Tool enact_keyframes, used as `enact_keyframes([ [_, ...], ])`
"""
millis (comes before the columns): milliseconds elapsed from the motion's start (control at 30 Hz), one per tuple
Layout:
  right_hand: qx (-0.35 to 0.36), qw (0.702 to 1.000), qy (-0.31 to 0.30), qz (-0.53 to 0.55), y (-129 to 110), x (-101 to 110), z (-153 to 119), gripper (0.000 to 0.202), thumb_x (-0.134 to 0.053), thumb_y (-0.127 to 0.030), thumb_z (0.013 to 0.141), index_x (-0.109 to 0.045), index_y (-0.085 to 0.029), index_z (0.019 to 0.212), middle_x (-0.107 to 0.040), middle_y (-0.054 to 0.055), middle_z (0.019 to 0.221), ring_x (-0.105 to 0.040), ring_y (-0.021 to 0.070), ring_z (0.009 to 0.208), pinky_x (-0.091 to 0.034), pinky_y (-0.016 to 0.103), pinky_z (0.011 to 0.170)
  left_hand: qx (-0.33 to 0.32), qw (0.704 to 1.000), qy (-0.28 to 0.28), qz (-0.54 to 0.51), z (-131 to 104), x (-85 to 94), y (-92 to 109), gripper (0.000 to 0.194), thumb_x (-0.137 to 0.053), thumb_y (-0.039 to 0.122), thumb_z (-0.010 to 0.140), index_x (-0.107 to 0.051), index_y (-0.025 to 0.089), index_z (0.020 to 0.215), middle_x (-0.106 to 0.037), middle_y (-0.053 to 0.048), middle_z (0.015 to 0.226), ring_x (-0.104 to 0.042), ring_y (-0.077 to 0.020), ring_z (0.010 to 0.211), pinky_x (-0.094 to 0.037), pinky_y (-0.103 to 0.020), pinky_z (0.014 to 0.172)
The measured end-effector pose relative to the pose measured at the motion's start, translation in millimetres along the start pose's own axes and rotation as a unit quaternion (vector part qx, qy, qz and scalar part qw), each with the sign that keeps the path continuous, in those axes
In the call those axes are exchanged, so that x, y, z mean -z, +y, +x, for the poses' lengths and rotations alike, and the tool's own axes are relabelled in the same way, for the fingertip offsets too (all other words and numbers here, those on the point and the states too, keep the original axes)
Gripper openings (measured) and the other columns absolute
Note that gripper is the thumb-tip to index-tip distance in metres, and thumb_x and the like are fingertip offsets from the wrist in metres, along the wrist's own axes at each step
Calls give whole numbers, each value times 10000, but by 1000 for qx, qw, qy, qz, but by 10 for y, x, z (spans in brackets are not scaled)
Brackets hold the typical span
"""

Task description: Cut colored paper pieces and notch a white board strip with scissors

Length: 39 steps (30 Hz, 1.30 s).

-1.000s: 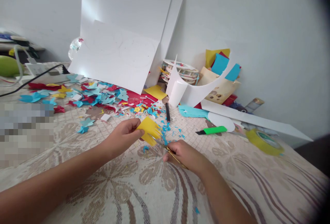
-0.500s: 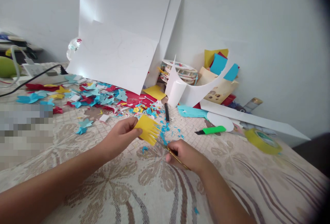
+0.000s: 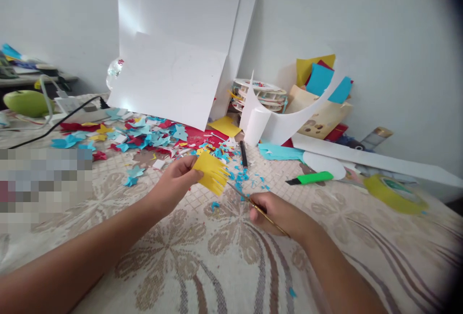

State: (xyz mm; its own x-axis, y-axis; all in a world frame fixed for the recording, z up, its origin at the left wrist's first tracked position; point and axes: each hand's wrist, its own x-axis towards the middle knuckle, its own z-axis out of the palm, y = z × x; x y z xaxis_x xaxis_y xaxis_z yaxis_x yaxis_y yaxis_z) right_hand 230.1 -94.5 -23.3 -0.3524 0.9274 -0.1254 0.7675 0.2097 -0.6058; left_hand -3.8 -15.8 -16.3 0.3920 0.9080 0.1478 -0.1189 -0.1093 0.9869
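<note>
Between thumb and fingers, my left hand [image 3: 173,179] pinches a small yellow paper piece [image 3: 207,171] by its left side. Its right edge is cut into several thin strips, like a fringe. My right hand [image 3: 277,211] is closed around scissors [image 3: 267,216] with gold-coloured handles, seen nearly edge-on. Their thin blades point up and left, with the tip close to the fringed edge; I cannot tell whether it touches. Around and beyond the hands lie small blue paper scraps [image 3: 240,175] on the patterned tablecloth [image 3: 173,266].
A green box cutter [image 3: 315,177], a black pen-like stick [image 3: 243,154] and a yellow tape roll [image 3: 396,193] lie to the right. Colourful paper cut-outs [image 3: 152,135] heap at the back left. White boards [image 3: 170,82] lean against the wall. A black cable [image 3: 58,128] crosses the far left.
The scissors and my right hand have drawn slightly right, away from the yellow paper. My left hand still holds the paper. The whole view has shifted a little.
</note>
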Motion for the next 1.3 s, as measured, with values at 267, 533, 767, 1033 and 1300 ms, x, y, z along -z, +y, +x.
enact_keyframes([
  [267,5,1000,-2,-9,-19,7,-3,415,-469,-547,788,-367,-176,633,-370,-43,562,-344,87,496,-211,200,437,14,996,-21,-87,1,-28,-30,37,-545,145,669,-571,171,666,-604,30,668,-561,-105,632,-448,-227,637],
  [533,0,1000,-25,-1,23,-15,-2,405,-461,-535,798,-367,-174,640,-358,-48,559,-333,82,496,-213,199,437,25,998,-26,-60,-5,-38,-50,71,-562,161,646,-507,174,602,-531,41,605,-527,-112,595,-446,-263,640],
  [767,11,1000,-17,-1,-7,-29,16,376,-488,-492,797,-366,-175,634,-356,-51,556,-327,80,495,-209,197,435,2,998,-41,-41,-16,-35,-41,49,-583,205,674,-571,159,665,-561,20,611,-555,-137,608,-464,-286,632],
  [1033,14,1000,-8,8,4,-44,25,349,-472,-447,818,-364,-176,627,-360,-50,560,-334,81,497,-214,198,438,-1,998,-61,-15,1,-12,-70,77,-600,224,687,-572,156,667,-523,39,610,-558,-121,642,-450,-241,626],
  [1300,7,1000,-5,18,43,-42,37,359,-483,-465,803,-368,-175,625,-356,-50,563,-336,85,506,-216,198,441,6,995,-71,-64,6,-17,-75,73,-599,206,700,-563,159,657,-561,29,650,-568,-114,654,-476,-243,662],
])
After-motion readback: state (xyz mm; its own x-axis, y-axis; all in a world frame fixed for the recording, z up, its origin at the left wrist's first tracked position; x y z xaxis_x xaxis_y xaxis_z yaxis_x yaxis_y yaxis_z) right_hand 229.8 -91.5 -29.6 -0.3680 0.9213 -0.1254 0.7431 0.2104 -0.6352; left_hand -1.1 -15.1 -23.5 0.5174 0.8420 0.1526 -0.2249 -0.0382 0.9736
